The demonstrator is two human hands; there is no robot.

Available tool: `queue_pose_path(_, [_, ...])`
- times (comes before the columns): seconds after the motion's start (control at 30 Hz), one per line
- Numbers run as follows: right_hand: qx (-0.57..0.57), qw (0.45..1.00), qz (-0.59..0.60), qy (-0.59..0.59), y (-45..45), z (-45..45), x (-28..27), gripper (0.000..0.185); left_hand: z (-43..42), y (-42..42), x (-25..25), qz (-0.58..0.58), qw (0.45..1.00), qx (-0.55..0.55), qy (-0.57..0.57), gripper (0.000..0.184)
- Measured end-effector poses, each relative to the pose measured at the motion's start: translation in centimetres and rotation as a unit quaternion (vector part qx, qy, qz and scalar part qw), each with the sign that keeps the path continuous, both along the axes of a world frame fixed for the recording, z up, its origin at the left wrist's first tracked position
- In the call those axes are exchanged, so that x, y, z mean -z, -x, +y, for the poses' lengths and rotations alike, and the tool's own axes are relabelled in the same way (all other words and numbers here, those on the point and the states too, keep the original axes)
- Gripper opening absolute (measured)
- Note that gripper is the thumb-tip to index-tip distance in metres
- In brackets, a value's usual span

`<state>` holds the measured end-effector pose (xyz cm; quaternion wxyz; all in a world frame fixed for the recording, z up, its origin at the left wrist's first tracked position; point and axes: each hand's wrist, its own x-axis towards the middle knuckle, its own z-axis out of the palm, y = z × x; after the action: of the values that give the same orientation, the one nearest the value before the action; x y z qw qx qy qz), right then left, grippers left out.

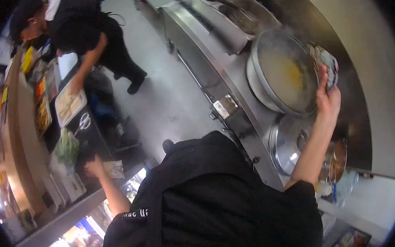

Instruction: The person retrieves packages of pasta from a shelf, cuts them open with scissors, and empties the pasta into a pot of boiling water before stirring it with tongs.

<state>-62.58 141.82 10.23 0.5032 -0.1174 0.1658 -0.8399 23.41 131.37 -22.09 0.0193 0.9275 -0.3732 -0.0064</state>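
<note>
Head-worn wide view, facing forward and steeply down

From above the wearer's dark clothing (229,195), close at the bottom, it spans the bench (95,142) with the left hand (95,166), the floor (175,108), and the large pot (261,89) beside the right hand (328,100); a co-worker (82,24) is farther off, upper left

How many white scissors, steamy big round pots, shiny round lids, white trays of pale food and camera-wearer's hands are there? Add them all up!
White scissors: 1
Steaming pot: 1
Round metal lid: 1
White food tray: 1
Wearer's hands, left hand and right hand: 2
Total: 6
</note>
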Motion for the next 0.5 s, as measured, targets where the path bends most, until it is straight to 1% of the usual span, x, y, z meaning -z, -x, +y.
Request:
queue_pose_path(0.03, [0.014,1.0,0.002,-0.007,-0.2,0.3,0.4,0.039,0.9,-2.6,3.3,-0.093,0.994,-0.052,0.015,0.077])
queue_pose_path(0.07, [-0.005,1.0,0.004,-0.023,-0.3,0.0,0.8,0.038,1.2,-5.4,4.9,0.093,0.988,-0.122,0.027,0.079])
queue_pose_path(0.1, [-0.029,0.999,0.007,-0.039,-0.5,-0.2,0.0,0.037,2.1,-7.5,5.9,0.167,0.965,-0.197,0.042,0.083])
queue_pose_path(0.13, [0.041,0.994,0.016,-0.096,-0.7,-0.4,0.7,0.037,2.6,-9.1,7.4,0.213,0.936,-0.271,0.067,0.088])
queue_pose_path(0.2, [-0.042,0.989,0.064,-0.128,-2.9,-0.5,0.9,0.033,2.9,-11.9,11.1,0.256,0.881,-0.374,0.133,0.097])
queue_pose_path(0.23, [-0.051,0.987,0.067,-0.135,-4.5,-1.1,1.4,0.033,2.4,-12.5,12.9,0.249,0.866,-0.401,0.164,0.102])
queue_pose_path(0.27, [-0.032,0.95,0.204,-0.233,-6.6,-1.7,1.7,0.032,3.4,-12.6,12.2,0.309,0.879,-0.334,0.143,0.111])
queue_pose_path(0.3, [-0.015,0.886,0.339,-0.317,-9.4,-2.7,2.1,0.031,3.5,-11.6,11.7,0.285,0.905,-0.282,0.141,0.109])
queue_pose_path(0.33, [-0.008,0.878,0.346,-0.331,-13.3,-4.0,2.8,0.031,3.6,-10.0,10.6,0.201,0.95,-0.205,0.124,0.108])
queue_pose_path(0.37, [-0.033,0.81,0.44,-0.386,-15.8,-4.6,4.4,0.031,3.8,-8.9,9.6,0.135,0.977,-0.133,0.102,0.107])
queue_pose_path(0.4, [-0.08,0.76,0.508,-0.397,-18.0,-5.2,6.5,0.038,3.8,-8.3,8.8,0.114,0.982,-0.105,0.11,0.108])
queue_pose_path(0.43, [-0.136,0.766,0.525,-0.344,-20.2,-5.9,9.0,0.042,3.6,-9.7,11.5,0.074,0.982,-0.138,0.107,0.107])
queue_pose_path(0.47, [-0.18,0.723,0.566,-0.352,-22.0,-6.6,11.4,0.041,3.2,-5.6,4.7,0.297,0.925,-0.225,0.07,0.113])
queue_pose_path(0.5, [-0.215,0.724,0.553,-0.351,-24.2,-7.5,13.6,0.036,2.0,-4.0,4.0,0.23,0.917,-0.319,0.071,0.12])
